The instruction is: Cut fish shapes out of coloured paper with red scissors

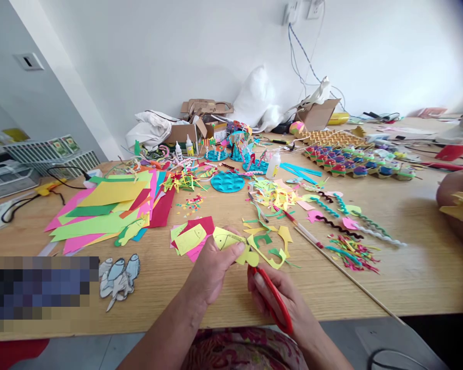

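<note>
Red scissors (281,303) fill the right hand (265,294), meeting yellow paper (221,240) pinched in the left hand (213,268) above the table (332,295). Light, bendy, probably easily torn, it wants a flat pinch near the drawn eye; scraps (285,237) lie just beyond.
</note>
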`<state>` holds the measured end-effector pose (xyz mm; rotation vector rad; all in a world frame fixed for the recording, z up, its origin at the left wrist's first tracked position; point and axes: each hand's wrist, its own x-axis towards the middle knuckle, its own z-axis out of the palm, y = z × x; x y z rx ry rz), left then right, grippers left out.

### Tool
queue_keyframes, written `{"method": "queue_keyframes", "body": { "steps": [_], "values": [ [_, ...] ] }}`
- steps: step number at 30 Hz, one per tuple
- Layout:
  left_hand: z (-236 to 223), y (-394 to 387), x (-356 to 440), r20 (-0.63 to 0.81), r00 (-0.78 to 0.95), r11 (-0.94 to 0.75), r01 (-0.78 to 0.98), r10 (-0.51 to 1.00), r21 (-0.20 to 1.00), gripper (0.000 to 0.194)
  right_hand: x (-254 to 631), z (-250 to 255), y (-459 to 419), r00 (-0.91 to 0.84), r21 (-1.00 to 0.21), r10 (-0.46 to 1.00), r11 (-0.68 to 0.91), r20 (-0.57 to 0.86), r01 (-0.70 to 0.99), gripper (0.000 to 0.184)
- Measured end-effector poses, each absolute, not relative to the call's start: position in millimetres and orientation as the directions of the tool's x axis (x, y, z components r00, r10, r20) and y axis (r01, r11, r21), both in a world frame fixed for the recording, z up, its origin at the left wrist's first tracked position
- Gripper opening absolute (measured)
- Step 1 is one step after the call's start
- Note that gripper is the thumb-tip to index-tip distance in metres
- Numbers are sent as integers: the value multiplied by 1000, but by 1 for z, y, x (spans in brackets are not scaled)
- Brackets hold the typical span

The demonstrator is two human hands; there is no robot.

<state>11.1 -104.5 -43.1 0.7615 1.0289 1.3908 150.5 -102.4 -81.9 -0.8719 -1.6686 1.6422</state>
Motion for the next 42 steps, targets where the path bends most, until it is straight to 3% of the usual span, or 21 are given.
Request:
{"method": "queue_keyframes", "body": {
  "steps": [11, 20, 33, 42],
  "values": [
    [-37, -104, -4, -170, 21, 168, -307, 985, 937, 21, 155, -77, -103, -603, -991, 786, -98, -135, 93, 50],
    [-34, -101, -14, -97, 123, 123, -225, 988, 967, 13, 156, -76, -103, -622, -988, 768, -109, -155, 111, 51],
    [-24, -97, -25, -170, 249, 208, -135, 954, 969, 15, 164, -73, -99, -682, -977, 729, 90, -68, 193, 50],
    [-24, -93, -33, -170, 297, 209, -104, 940, 972, 15, 165, -71, -96, -686, -967, 723, 109, -83, 232, 43]
  ]
}}
